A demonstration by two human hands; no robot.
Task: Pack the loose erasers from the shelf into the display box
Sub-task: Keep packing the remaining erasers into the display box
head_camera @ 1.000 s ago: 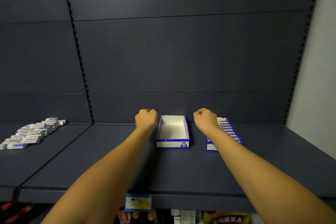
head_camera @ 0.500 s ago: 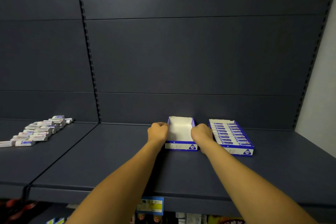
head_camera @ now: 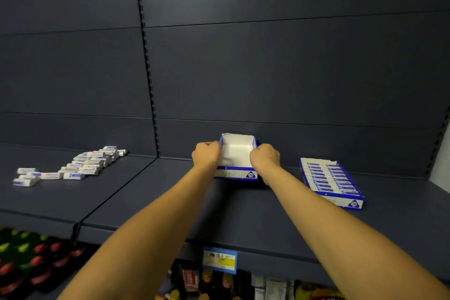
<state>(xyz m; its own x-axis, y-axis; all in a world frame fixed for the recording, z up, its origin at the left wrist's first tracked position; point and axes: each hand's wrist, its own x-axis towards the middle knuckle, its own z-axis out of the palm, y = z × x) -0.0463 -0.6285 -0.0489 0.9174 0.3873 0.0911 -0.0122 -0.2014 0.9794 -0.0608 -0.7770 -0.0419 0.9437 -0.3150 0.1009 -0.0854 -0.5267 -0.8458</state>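
Observation:
An empty blue-and-white display box (head_camera: 236, 153) sits on the dark shelf (head_camera: 170, 192) near the back wall. My left hand (head_camera: 206, 154) grips its left wall and my right hand (head_camera: 264, 157) grips its right wall, fingers curled over the rims. Several loose white erasers (head_camera: 80, 165) with blue and red labels lie in a heap on the left shelf section, well apart from both hands.
A second display box (head_camera: 331, 184), filled with rows of erasers, stands to the right on the same shelf. A price tag (head_camera: 219, 260) hangs on the shelf's front edge. Bottles and packets fill the shelf below. A pale wall bounds the right side.
Both hands came in from beside the empty box and closed on its two side walls. My view has swung left, so the loose erasers sit further into frame.

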